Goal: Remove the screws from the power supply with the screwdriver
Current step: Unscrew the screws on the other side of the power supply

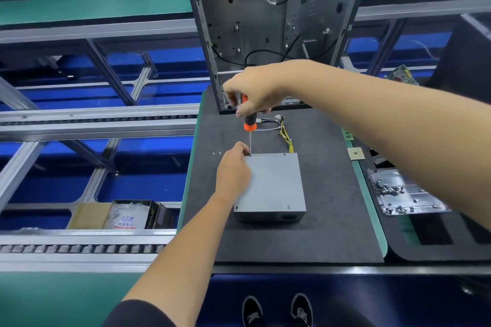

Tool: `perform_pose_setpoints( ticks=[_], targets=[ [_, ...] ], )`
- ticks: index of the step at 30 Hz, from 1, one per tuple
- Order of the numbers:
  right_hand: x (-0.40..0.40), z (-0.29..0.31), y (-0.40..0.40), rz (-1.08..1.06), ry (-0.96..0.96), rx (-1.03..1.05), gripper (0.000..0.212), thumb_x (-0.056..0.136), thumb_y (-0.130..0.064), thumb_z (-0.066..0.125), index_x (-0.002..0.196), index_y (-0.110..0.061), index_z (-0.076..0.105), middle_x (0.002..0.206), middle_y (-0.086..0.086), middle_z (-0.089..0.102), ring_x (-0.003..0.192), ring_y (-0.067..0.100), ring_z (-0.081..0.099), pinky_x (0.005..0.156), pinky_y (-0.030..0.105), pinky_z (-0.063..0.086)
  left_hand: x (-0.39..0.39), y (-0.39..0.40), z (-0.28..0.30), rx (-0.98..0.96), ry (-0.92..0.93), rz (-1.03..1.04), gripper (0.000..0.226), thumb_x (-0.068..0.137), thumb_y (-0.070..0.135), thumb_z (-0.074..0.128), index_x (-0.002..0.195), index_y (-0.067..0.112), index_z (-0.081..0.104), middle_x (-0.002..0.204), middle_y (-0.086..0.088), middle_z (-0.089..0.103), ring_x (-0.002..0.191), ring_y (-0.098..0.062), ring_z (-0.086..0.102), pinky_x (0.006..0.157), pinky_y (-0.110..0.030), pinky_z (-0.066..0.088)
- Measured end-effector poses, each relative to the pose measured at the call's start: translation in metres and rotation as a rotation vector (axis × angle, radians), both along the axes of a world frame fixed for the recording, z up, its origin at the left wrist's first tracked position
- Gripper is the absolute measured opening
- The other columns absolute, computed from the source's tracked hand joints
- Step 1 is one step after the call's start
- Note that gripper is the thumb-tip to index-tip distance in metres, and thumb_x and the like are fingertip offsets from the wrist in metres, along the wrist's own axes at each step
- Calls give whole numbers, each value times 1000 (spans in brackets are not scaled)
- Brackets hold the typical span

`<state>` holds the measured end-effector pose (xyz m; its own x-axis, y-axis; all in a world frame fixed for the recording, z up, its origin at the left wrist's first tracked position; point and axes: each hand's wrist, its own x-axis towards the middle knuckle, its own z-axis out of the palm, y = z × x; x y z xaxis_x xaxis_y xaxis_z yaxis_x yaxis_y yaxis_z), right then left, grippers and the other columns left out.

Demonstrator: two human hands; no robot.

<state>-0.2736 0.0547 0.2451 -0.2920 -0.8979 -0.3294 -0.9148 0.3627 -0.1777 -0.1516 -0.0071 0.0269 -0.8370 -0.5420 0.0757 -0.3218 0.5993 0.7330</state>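
Note:
A grey metal power supply [273,186] lies flat on the dark foam mat [292,241], its yellow wire bundle [285,135] trailing toward the far side. My right hand [252,93] grips the orange-and-black handle of a screwdriver [249,122] held upright, its tip at the box's far-left corner. My left hand [233,172] rests on the left edge of the box, and its fingertips pinch around the shaft tip at that corner; the screw there is hidden. Two small loose screws [216,153] lie on the mat left of the box.
An open, empty computer case [276,32] stands upright at the mat's far edge. At right a metal tray [406,194] holds several screws; a small chip [356,153] lies beside the mat. Roller conveyor rails [79,247] and cardboard boxes [119,214] are at left.

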Motion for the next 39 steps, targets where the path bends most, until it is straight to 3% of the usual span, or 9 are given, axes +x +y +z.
perform_pose_setpoints(
  ticks=[6,9,14,21,26,28,31,34,39],
  targets=[
    [-3,2,4,70,-34,-51,19,75,-15,71,87,-25,60,79,-14,57,74,10,54,60,27,41,-1,0,1,-2,-10,9,24,89,4,34,91,21,50,88,-3,59,78,-21,49,66,-34,39],
    [0,0,4,-2,-63,-19,12,84,-31,66,83,-22,58,76,-10,66,66,14,66,64,29,49,-1,0,1,5,-9,6,22,90,4,35,91,20,50,88,-4,59,79,-22,50,67,-35,40],
    [7,1,2,-105,333,58,49,102,-44,33,68,-14,52,45,5,51,44,23,56,48,29,37,-1,0,-1,53,-46,25,22,96,10,32,91,24,48,87,-5,59,76,-19,51,63,-32,35],
    [0,-4,2,56,59,-137,8,83,-21,64,88,-15,61,75,-12,58,70,7,52,58,25,40,-1,1,2,71,-48,33,23,95,9,32,90,26,47,87,-4,57,72,-12,47,59,-30,30],
    [-5,-1,8,27,-131,-117,23,72,-8,70,85,-23,59,80,-12,57,68,6,51,57,24,39,-1,1,1,72,-52,33,22,95,9,32,90,26,46,87,-7,58,73,-19,49,61,-30,32],
    [-3,-2,8,-4,-100,-119,14,77,-25,72,82,-22,59,76,-10,62,69,12,58,59,28,43,0,0,1,71,-61,30,22,95,10,32,90,26,46,87,-7,57,73,-19,49,61,-31,32],
    [2,-3,7,-105,139,-8,51,92,-61,42,77,-15,55,56,1,64,54,20,64,55,30,43,-1,0,1,60,-84,31,23,96,11,31,91,28,45,89,-5,56,73,-14,48,60,-31,33],
    [6,-7,1,-54,303,4,42,102,-39,32,71,-14,46,53,6,55,39,22,58,46,27,37,-1,0,2,40,-103,35,24,94,10,31,90,31,44,88,-3,55,71,-9,48,56,-28,31],
    [2,3,2,77,-33,-73,18,86,-25,61,94,-20,46,72,-9,59,68,18,65,60,33,46,-2,1,3,33,-109,31,25,93,9,32,88,31,41,88,-5,55,70,-11,47,57,-31,31]
  ],
)
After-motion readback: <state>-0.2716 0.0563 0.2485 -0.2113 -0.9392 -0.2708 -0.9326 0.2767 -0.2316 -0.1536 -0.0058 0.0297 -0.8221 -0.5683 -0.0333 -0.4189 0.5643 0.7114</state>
